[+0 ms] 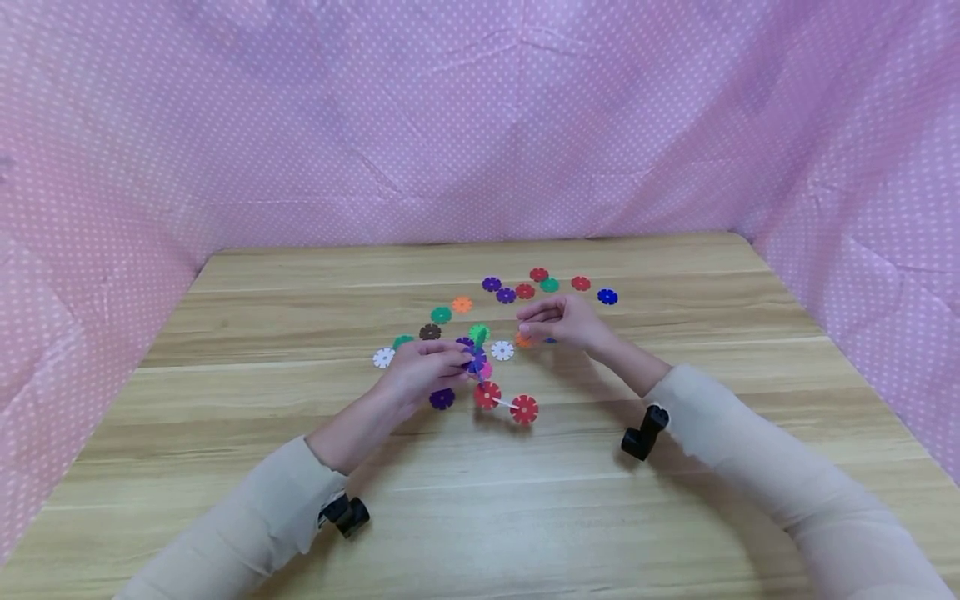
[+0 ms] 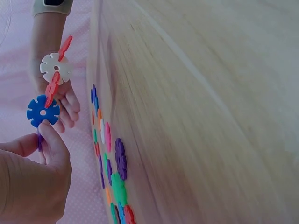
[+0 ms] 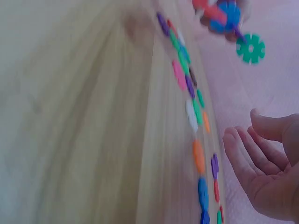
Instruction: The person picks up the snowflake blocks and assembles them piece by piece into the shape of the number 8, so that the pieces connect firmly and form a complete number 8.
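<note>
Pink cloth with white dots (image 1: 480,125) hangs behind and down both sides in the head view, closing in a pale wood-grain worktop (image 1: 480,517). Loose notched discs in many colours lie flat across its middle and far part, a white disc (image 1: 502,350) among them. Over them, the left grip (image 1: 423,371) pinches a chain of discs (image 1: 487,395), whose red end hangs towards the person. The right grip (image 1: 566,323) holds nothing, its fingers loosely bent near an orange disc (image 1: 523,341).

In the left wrist view the chain is clear of the worktop: red, white, red and blue discs slotted edge into edge. Thumb and finger close on the thin purple disc (image 2: 40,141) below the blue disc (image 2: 43,106). The pieces look like thin plastic, so likely light, stiff and a little slick. The flat faces probably give the surest hold; the slotted joints look the weak spots, apt to twist or pop loose under a sideways push.

The right wrist view shows a green disc (image 3: 256,53) at the chain's other end, apart from the right grip, whose thumb and fingers are spread with nothing between.
</note>
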`<act>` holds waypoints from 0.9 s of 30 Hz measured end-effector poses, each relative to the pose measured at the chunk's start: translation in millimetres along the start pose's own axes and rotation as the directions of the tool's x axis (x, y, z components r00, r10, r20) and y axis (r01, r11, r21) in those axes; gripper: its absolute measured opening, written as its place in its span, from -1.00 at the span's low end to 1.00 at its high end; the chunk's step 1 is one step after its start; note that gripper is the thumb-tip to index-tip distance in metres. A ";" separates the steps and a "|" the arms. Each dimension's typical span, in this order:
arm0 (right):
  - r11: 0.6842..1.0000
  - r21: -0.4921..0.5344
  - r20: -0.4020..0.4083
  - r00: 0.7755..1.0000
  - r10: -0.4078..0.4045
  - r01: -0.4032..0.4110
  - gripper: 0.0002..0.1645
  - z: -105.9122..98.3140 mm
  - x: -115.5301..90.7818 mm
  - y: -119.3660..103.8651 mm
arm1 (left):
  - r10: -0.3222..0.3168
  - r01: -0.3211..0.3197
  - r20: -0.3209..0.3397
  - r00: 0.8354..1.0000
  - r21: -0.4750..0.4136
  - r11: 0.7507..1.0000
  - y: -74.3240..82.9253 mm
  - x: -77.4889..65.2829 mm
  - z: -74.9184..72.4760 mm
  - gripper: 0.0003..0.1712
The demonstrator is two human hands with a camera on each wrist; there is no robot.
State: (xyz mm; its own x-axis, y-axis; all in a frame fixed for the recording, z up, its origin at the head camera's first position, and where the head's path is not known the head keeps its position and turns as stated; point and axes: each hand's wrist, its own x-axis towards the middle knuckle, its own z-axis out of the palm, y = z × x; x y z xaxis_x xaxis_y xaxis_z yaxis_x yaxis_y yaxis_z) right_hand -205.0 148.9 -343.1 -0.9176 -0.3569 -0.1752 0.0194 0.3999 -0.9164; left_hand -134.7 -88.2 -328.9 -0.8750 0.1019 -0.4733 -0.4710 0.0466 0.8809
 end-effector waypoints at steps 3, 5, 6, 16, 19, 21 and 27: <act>0.995 -0.100 -0.032 0.999 -0.027 0.023 -0.60 -5.1 6.6 4.9 | -0.012 0.012 -0.004 1.000 -0.007 1.000 0.0 0.4 -1.4 -0.64; 0.980 -0.188 -0.038 0.997 -0.065 0.056 -0.62 -7.1 10.3 6.9 | -0.013 0.013 -0.005 1.000 -0.009 1.000 -0.3 0.3 -2.1 -0.65; 0.972 -0.223 -0.033 0.996 -0.085 0.076 -0.63 -7.7 12.2 7.4 | -0.010 0.010 -0.001 1.000 -0.008 1.000 -0.7 0.4 -2.6 -0.65; 0.784 -0.552 0.205 0.957 -0.203 0.285 -0.66 -6.0 23.7 8.2 | 0.013 -0.014 0.020 1.000 0.016 1.000 -3.0 -0.4 -3.9 -0.69; 0.726 -0.619 0.226 0.953 -0.200 0.299 -0.69 -3.7 24.1 6.0 | 0.012 -0.012 0.016 1.000 0.012 1.000 -2.7 -0.9 -4.1 -0.68; 0.710 -0.637 0.225 0.953 -0.203 0.302 -0.70 -2.5 24.5 4.7 | 0.015 -0.015 0.017 1.000 0.006 1.000 -2.7 -1.4 -4.6 -0.67; 0.708 -0.645 0.202 0.958 -0.205 0.287 -0.75 -1.8 24.4 2.7 | 0.018 -0.018 0.007 1.000 0.029 0.999 -4.3 -1.3 -6.0 -0.68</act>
State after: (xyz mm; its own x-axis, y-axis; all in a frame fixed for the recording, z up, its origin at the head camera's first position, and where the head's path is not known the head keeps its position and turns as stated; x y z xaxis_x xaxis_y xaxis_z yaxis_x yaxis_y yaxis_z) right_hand -228.0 142.8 -349.2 -0.8026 -0.5942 -0.0528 -0.5062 0.7252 -0.4667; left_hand -132.2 -94.5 -332.1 -0.8824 0.1095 -0.4576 -0.4519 0.0734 0.8890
